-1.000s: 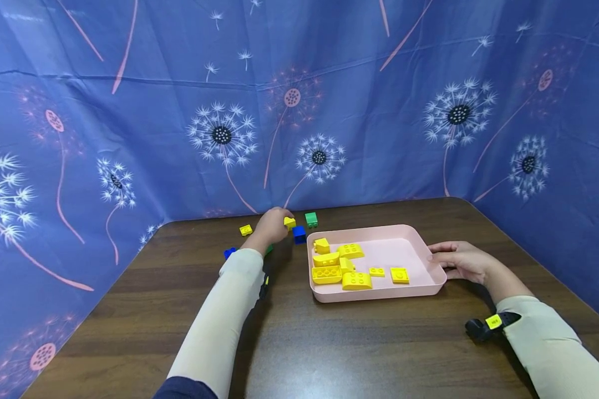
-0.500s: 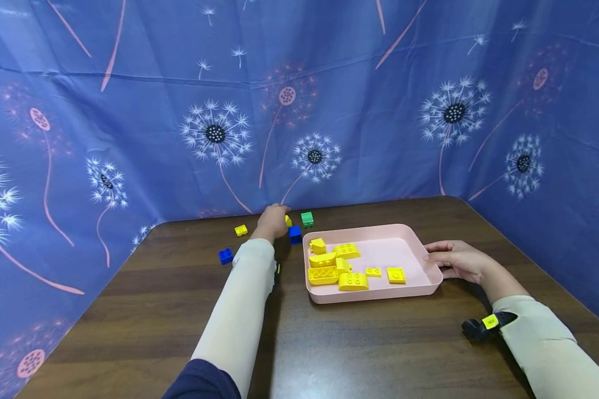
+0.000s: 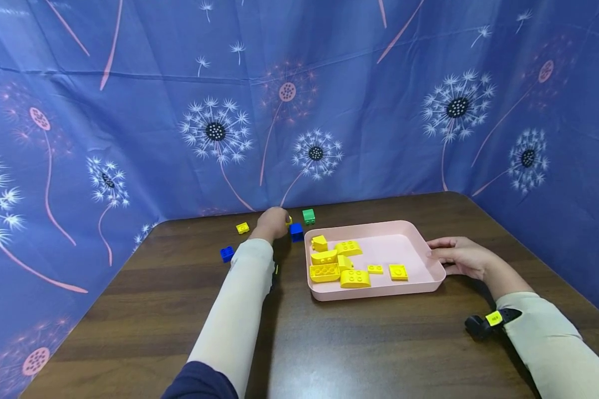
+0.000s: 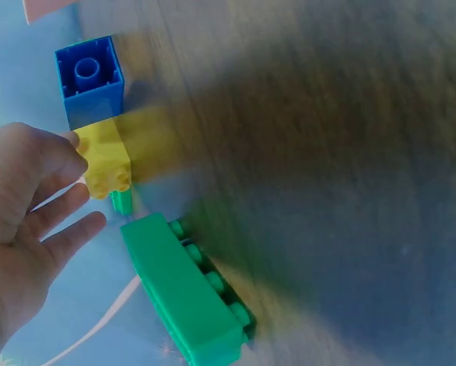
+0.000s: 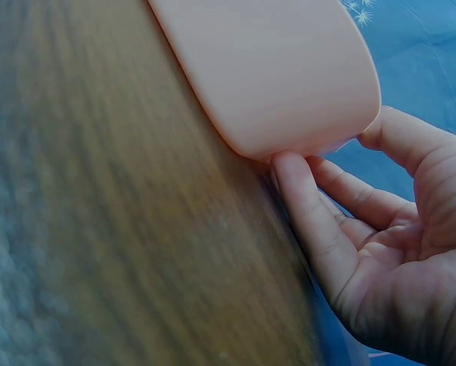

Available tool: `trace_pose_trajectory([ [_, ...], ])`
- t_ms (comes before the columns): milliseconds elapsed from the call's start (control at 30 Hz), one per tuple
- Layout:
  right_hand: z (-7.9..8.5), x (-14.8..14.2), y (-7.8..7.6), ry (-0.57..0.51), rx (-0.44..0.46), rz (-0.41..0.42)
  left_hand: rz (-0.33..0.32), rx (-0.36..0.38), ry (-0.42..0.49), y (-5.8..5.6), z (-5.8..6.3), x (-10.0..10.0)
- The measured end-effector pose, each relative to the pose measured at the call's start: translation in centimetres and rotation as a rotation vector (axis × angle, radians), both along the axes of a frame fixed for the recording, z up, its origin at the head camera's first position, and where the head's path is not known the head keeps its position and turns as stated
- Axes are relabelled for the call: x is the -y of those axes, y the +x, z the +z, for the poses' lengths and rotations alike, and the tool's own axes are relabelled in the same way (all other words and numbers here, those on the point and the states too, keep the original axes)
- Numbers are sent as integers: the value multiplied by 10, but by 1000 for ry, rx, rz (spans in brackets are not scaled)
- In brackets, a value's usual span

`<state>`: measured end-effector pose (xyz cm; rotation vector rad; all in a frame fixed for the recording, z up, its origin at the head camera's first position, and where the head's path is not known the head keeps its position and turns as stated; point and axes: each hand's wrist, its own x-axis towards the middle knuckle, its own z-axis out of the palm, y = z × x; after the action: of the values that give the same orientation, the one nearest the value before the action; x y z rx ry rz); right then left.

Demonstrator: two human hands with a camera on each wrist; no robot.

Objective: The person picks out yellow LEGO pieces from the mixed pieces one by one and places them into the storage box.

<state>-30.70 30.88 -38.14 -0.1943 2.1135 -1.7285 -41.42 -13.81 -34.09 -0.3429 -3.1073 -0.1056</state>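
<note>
At the back of the table, my left hand point(image 3: 273, 223) pinches a yellow block point(image 4: 104, 158) at its side, with the other fingers spread below. A blue block point(image 4: 91, 84) stands right beside the yellow one, hollow end showing in the left wrist view. A long green block point(image 4: 184, 290) lies near my fingers there; the arm hides it from the head view. My right hand point(image 3: 464, 259) holds the right end of a pink tray point(image 3: 409, 291), its thumb and fingers at the outer wall and rim. Several yellow blocks point(image 3: 355, 279) lie in the tray, mostly on its left side.
A small green block point(image 3: 308, 216) sits behind the tray's left corner. Left of my left arm lie another blue block point(image 3: 227, 254) and a flat yellow block point(image 3: 242, 228). A blue dandelion-patterned cloth point(image 3: 369, 111) hangs along the table's back and sides.
My left hand has shifted slightly, and its forearm has swung right, uncovering the blue block on the left. The right hand stays at the tray. The head view has shifted a little.
</note>
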Motion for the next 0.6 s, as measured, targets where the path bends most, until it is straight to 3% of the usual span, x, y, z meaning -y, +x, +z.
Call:
trace_pose_trajectory([
  [333, 0, 1, -1, -17, 0, 9, 33, -48, 15, 5, 9, 0],
  [600, 1, 1, 0, -9, 4, 20, 18, 78, 88, 6, 2, -3],
])
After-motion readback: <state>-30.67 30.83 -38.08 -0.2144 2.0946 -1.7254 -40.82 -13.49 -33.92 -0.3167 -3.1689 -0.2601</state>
